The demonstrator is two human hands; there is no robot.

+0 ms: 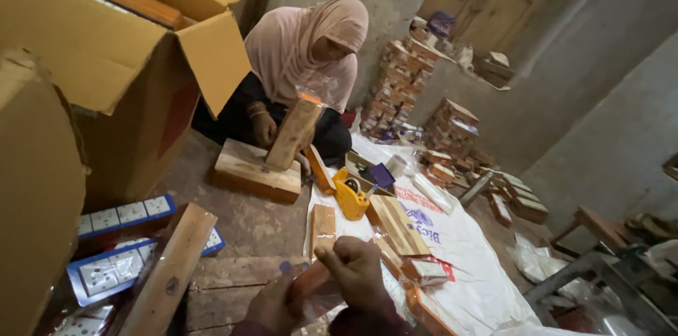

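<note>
At the bottom centre my left hand and my right hand both grip a small wooden block in clear plastic wrap. More wooden blocks lie just beyond on a white plastic sheet. A yellow tape dispenser stands further out on the sheet. Opposite me sits a co-worker in a pink headscarf, whose hand holds a wrapped wooden block upright on a wooden slab.
Large open cardboard boxes fill the left. Blue-edged packs of white switch plates lie at the lower left beside a wooden plank. Stacks of wrapped blocks line the far wall. A metal frame stands at the right.
</note>
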